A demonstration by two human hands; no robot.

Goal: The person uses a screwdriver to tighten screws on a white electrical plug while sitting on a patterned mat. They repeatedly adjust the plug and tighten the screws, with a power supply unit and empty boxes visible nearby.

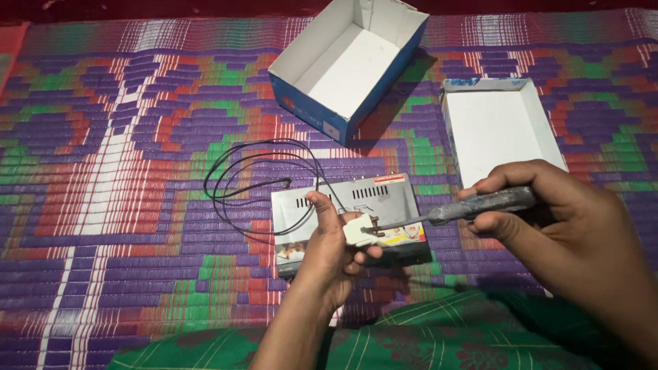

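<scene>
Left hand: the left hand was closed around a white plug, pins turned toward the right so its face stayed open to the tool.
Right hand: the right hand gripped a screwdriver by its translucent handle, shaft lying nearly level, tip touching the plug's brass fitting.
Plug: held just above the near-centre of the mat, over the grey box, raised off it so both hands could reach.
Grey box: a flat metal set-top unit with vent slots rested on the mat under the left hand, close to the person's lap.
Cable: a thin black cable looped loosely to the left of the unit, slack, out of the hands' way.
Boxes: an open blue-and-white carton stood tilted near the mat's far edge; its white lid lay open side up toward the far right.
Lap: green checked cloth covered the near edge.
</scene>
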